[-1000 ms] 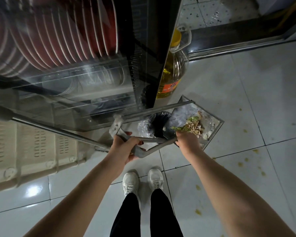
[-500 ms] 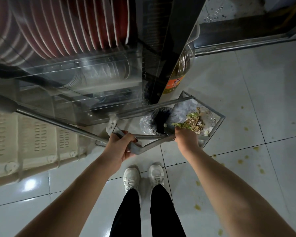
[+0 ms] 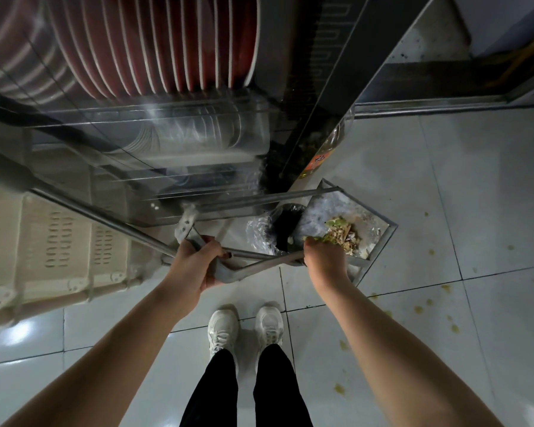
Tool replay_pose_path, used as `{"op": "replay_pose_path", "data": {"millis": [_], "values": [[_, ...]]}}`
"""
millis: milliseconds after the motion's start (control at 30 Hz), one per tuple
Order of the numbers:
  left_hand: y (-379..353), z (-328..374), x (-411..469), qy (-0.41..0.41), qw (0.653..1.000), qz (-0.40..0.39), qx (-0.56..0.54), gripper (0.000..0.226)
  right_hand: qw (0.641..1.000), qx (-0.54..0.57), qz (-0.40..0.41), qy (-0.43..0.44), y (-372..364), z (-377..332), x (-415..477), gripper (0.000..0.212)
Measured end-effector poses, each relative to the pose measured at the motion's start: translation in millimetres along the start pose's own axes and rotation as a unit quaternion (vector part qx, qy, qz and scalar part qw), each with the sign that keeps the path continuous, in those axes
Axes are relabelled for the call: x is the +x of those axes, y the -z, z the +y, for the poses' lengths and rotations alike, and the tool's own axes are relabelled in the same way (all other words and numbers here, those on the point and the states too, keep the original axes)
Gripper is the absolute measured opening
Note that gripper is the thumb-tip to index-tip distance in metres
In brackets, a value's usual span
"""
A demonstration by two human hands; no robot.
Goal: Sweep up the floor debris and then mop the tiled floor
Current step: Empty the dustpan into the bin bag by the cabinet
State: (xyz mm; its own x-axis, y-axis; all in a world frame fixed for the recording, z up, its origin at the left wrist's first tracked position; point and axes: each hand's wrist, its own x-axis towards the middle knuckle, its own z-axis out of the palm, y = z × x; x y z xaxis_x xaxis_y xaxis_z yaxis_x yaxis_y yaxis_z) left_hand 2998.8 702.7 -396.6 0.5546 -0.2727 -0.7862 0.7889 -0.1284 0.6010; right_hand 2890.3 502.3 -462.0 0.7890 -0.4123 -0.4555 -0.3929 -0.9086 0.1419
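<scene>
A stained tiled floor (image 3: 490, 186) is seen from above, with a loaded metal dustpan (image 3: 383, 229) held.
Its handle (image 3: 259, 266), running left to right, is clasped in the grip of left hand (image 3: 195, 266) and right hand (image 3: 324, 263); the debris (image 3: 342, 235) lies just beyond the nearer right hand.

Red plates (image 3: 167, 41) in glass cabinet (image 3: 142, 143), beige crate (image 3: 59, 241), oil bottle (image 3: 319, 160)
</scene>
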Motion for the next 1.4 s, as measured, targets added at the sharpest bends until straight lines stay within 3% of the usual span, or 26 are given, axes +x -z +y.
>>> {"op": "replay_pose_path", "data": {"millis": [33, 133, 333, 467, 567, 667, 933, 1100, 1267, 1400], "values": [[3, 1, 0, -0.008, 1.000, 0.006, -0.017, 0.013, 1.000, -0.006, 0.027, 0.008, 4, -4, 0, 0.013], [17, -1, 1, 0.009, 0.999, 0.030, -0.026, 0.014, 0.995, -0.004, 0.089, 0.039, 10, -17, -1, 0.034], [37, -14, 9, 0.122, 0.991, 0.050, 0.026, 0.009, 0.998, 0.005, 0.061, 0.027, -4, -36, 4, 0.034], [42, -14, 13, 0.125, 0.990, 0.060, -0.005, 0.014, 0.997, -0.016, 0.056, 0.042, -8, -40, 7, 0.036], [44, -14, 12, 0.119, 0.992, 0.043, 0.005, 0.013, 0.998, -0.041, 0.013, 0.037, -11, -40, 6, 0.025], [41, -13, 12, 0.107, 0.993, 0.040, 0.006, 0.013, 0.995, -0.068, 0.070, 0.019, -8, -40, 4, 0.029], [40, -9, 17, 0.099, 0.992, 0.053, -0.062, 0.019, 0.992, -0.097, 0.077, 0.017, 3, -38, 6, 0.027], [50, -21, 17, 0.160, 0.984, 0.062, -0.045, 0.016, 0.991, -0.109, -0.017, 0.078, -10, -46, 8, 0.018], [55, -13, 21, 0.137, 0.988, 0.053, -0.052, 0.018, 0.990, -0.131, 0.037, 0.036, -3, -48, 0, 0.026], [67, -15, 22, 0.148, 0.984, 0.055, -0.081, 0.018, 0.988, -0.130, 0.069, 0.034, 0, -53, 2, 0.020]]}}
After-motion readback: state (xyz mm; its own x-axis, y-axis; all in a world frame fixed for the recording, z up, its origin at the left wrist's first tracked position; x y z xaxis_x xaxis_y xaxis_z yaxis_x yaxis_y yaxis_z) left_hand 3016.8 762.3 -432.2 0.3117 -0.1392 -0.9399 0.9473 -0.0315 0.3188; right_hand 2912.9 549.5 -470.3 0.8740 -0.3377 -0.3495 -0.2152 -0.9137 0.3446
